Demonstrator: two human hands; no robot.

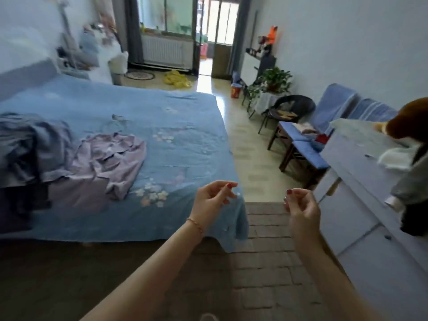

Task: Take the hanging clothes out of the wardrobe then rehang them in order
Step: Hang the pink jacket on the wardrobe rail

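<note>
A heap of clothes lies on the left of the blue bedspread (176, 126): a lilac garment (113, 163) and, further left, a grey-blue garment (30, 149). A thin wire hanger (117, 122) rests on the bed just beyond them. My left hand (213, 200) hovers over the bed's near right corner, fingers loosely curled, holding nothing. My right hand (301, 209) is raised beside it over the floor, also curled loosely and holding nothing. No wardrobe is in view.
A pale blue cabinet (361, 205) runs along the right, with a brown plush toy (410, 121) and dark clothing (414, 200) on it. Blue-cushioned chairs (308, 154), a black chair (289, 110) and a potted plant (275, 79) line the right wall. A tiled aisle leads to a doorway.
</note>
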